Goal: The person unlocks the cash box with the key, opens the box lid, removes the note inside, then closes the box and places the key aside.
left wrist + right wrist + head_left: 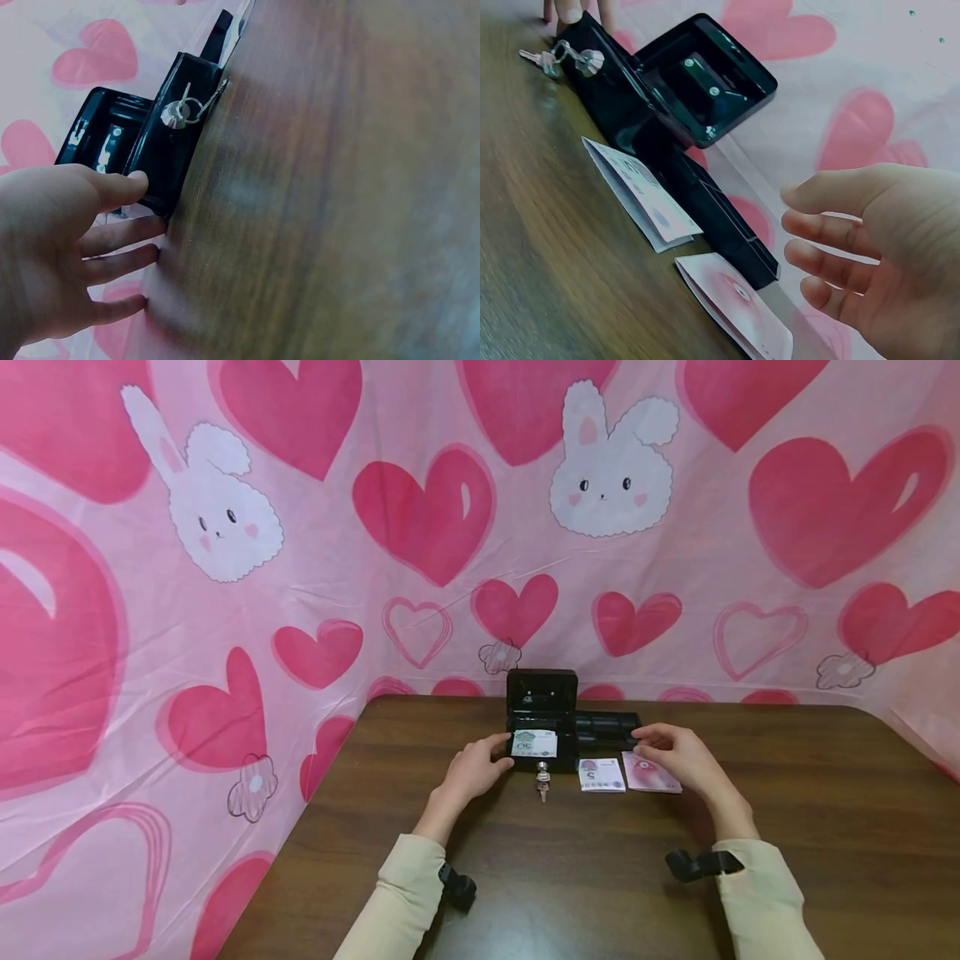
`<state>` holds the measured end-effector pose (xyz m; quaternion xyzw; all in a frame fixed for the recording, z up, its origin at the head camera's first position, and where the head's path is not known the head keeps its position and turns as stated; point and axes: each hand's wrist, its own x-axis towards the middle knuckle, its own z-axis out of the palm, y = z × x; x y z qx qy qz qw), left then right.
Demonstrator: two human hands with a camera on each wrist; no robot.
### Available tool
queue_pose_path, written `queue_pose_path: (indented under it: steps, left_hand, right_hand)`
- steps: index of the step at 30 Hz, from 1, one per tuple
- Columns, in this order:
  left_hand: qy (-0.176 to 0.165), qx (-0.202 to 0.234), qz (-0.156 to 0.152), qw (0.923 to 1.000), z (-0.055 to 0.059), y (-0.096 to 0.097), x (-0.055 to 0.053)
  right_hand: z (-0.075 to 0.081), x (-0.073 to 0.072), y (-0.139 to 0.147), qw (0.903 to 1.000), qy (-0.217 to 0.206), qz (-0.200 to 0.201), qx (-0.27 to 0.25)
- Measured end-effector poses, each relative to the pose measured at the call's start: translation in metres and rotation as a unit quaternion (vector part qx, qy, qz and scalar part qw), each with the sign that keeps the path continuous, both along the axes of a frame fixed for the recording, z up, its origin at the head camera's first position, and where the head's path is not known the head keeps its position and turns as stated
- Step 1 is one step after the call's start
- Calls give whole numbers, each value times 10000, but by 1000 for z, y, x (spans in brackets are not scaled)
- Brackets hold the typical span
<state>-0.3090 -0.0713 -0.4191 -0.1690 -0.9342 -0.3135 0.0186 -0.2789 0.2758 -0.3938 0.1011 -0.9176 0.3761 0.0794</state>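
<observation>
A black cash box (pixel 567 762) stands with its lid (pixel 542 689) raised and a folded green banknote (pixel 535 744) inside. Keys on a ring (pixel 547 61) hang from the lock at its front. My left hand (pixel 471 770) touches the box's left end, thumb at the front corner and fingers extended along the side. Just right of the box lies a folded purple banknote (pixel 645 196), and beyond it a folded pink banknote (pixel 739 300). Over the pink one hovers my right hand (pixel 688 765), its fingers loosely bent with nothing between them in the right wrist view.
A black compartment tray (pixel 607 728) sits right of the box, behind the folded notes. Everything stands on a brown wooden table (pixel 570 893). Behind its far edge hangs a pink cloth (pixel 420 635) printed with hearts and rabbits.
</observation>
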Motion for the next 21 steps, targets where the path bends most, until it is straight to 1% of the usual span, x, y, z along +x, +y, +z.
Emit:
queue_pose_path:
  steps: [4, 6, 12, 21]
  left_hand:
    - [-33, 3, 31, 10000, -1, 0, 1]
    - [-61, 8, 41, 10000, 0, 1, 1]
    - [-4, 12, -10, 10000, 1, 1, 1]
    - [9, 3, 26, 10000, 0, 1, -2]
  right_hand:
    - [0, -1, -7, 10000, -6, -31, 86]
    - [0, -2, -9, 9999, 14, 11, 99]
    - [2, -6, -15, 9998, 119, 126, 110]
    - [4, -7, -23, 9998, -25, 173, 54]
